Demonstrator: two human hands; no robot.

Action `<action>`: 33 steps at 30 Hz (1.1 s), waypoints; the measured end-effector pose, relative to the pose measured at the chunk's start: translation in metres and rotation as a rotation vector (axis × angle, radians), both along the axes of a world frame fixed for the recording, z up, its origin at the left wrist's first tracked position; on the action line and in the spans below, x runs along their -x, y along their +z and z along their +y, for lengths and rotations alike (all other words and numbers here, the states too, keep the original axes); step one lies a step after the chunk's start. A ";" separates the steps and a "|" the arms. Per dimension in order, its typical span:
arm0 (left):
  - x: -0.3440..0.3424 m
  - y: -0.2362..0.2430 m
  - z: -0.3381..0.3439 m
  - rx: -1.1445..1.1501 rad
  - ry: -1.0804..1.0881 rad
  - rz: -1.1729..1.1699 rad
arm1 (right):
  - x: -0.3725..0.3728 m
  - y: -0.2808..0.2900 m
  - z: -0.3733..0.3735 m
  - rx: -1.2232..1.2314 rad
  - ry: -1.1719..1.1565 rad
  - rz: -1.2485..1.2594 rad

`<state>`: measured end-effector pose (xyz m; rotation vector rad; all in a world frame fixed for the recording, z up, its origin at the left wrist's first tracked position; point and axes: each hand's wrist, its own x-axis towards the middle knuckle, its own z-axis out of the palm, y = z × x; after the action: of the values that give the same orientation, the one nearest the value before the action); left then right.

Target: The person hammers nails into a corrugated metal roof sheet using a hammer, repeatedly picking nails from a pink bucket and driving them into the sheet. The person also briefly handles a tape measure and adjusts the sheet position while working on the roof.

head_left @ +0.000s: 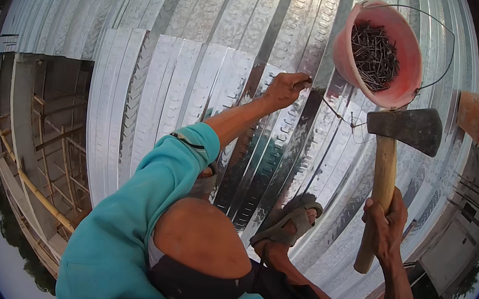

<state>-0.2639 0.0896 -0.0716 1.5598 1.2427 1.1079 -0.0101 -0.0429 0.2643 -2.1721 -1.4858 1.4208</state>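
My left hand (286, 88) has its fingertips pinched at the corrugated silver metal sheet (195, 75), beside a dark seam; what they hold is too small to make out. My right hand (384, 224) is closed round the wooden handle of a hatchet-like tool (402, 126), whose dark, heavy head is raised below the pink bucket (340, 48). Many dark nails (373, 55) fill that bucket, which has a wire handle. A thin tangle of wire (352, 121) lies between my left hand and the tool's head.
My sandalled foot (292, 223) rests on the sheeting. At the left, the metal edge borders an opening over bamboo scaffolding (64, 158) and a concrete beam (20, 87). An orange bucket (471, 115) stands at the right edge, above a drop to grey structures (468, 237).
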 end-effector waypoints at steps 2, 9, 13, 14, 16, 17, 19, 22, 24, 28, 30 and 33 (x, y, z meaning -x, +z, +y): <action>-0.011 0.003 0.008 0.039 -0.010 -0.035 | 0.022 -0.006 0.001 -0.069 -0.070 0.037; -0.028 0.002 0.004 0.017 -0.080 -0.046 | 0.077 -0.117 -0.041 -0.167 -0.307 0.123; -0.020 0.000 -0.003 0.023 -0.100 0.034 | 0.106 -0.131 -0.038 -0.378 -0.381 -0.082; -0.019 0.002 0.000 0.015 -0.110 0.053 | 0.107 -0.135 -0.035 -0.371 -0.365 -0.103; -0.018 0.002 0.000 0.003 -0.129 0.084 | 0.108 -0.142 -0.028 -0.356 -0.334 -0.146; -0.018 0.000 0.002 -0.016 -0.128 0.090 | 0.110 -0.147 -0.025 -0.344 -0.289 -0.172; -0.019 -0.004 0.001 -0.017 -0.123 0.099 | 0.116 -0.148 -0.020 -0.363 -0.301 -0.160; -0.024 0.001 0.000 -0.022 -0.130 0.089 | 0.131 -0.149 -0.008 -0.548 -0.322 -0.159; -0.022 -0.001 -0.002 -0.045 -0.127 0.116 | 0.140 -0.146 0.004 -0.736 -0.302 -0.153; -0.024 0.002 -0.003 -0.156 -0.151 0.162 | 0.143 -0.172 0.003 -0.657 -0.317 -0.167; -0.028 0.002 -0.001 -0.161 -0.172 0.203 | 0.140 -0.195 0.005 -0.246 -0.244 -0.297; -0.023 -0.003 -0.001 -0.148 -0.176 0.253 | 0.142 -0.186 0.008 -0.260 -0.207 -0.274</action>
<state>-0.2408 0.0888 -0.0742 1.9297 1.1795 0.9280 -0.1520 -0.0347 0.0786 -2.3383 -1.3824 0.8413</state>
